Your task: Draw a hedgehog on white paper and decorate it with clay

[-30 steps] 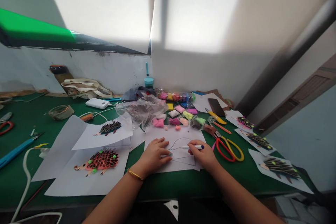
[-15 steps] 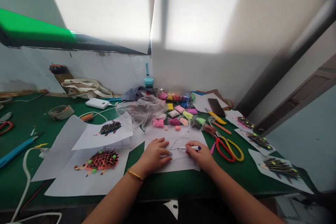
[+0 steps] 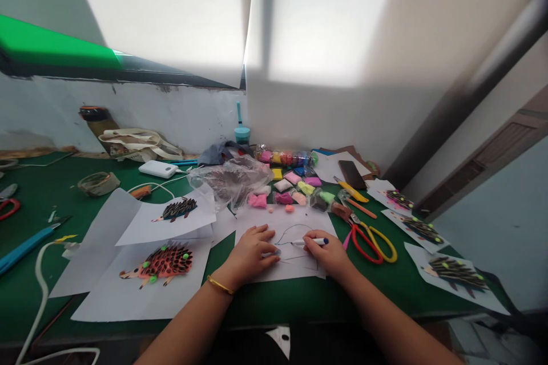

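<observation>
A sheet of white paper [image 3: 257,218] lies in front of me with a thin curved outline and a few straight strokes drawn on it. My left hand [image 3: 256,251] rests on its left side, fingers stretched out and apart. Beside the left thumb and forefinger is a small bluish thing [image 3: 277,251], too small to make out. In my right hand [image 3: 326,252] a white marker with a dark blue end [image 3: 319,241] is pinched, its tip on the paper inside the curved outline.
Behind the paper lie several coloured clay packets [image 3: 282,185] and a crumpled plastic bag [image 3: 231,179]. Red and yellow scissors [image 3: 372,242] and a yellow cutter [image 3: 353,191] are at right. Hedgehog pictures lie on paper at left [image 3: 103,296] and right [image 3: 454,282].
The marker tip has shifted very slightly to the right with my right hand. My left hand stays in place on the paper.
</observation>
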